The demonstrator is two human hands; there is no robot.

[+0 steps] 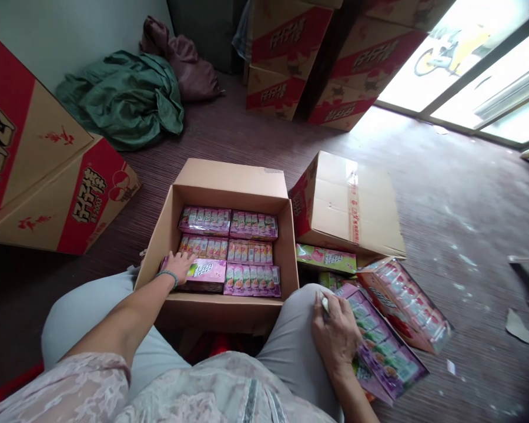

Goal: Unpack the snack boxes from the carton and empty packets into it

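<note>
Packing step: left hand point(178, 267) lies flat and unclenched on pink pack point(207, 274) in carton point(157, 241), right hand point(335, 336) pinches small white item point(324, 303) over purple pack point(381, 346); next, I'd judge, pink pack needs seating flush.

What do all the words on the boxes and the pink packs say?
Red bands on the big cartons: white Chinese characters; the last looks like "棒", the rest unclear.
Tape on the closed carton: red print, too small to read.
Pink packs in the open box: print too blurred to read.
Pack under the left hand: white lettering, blurred.
</note>
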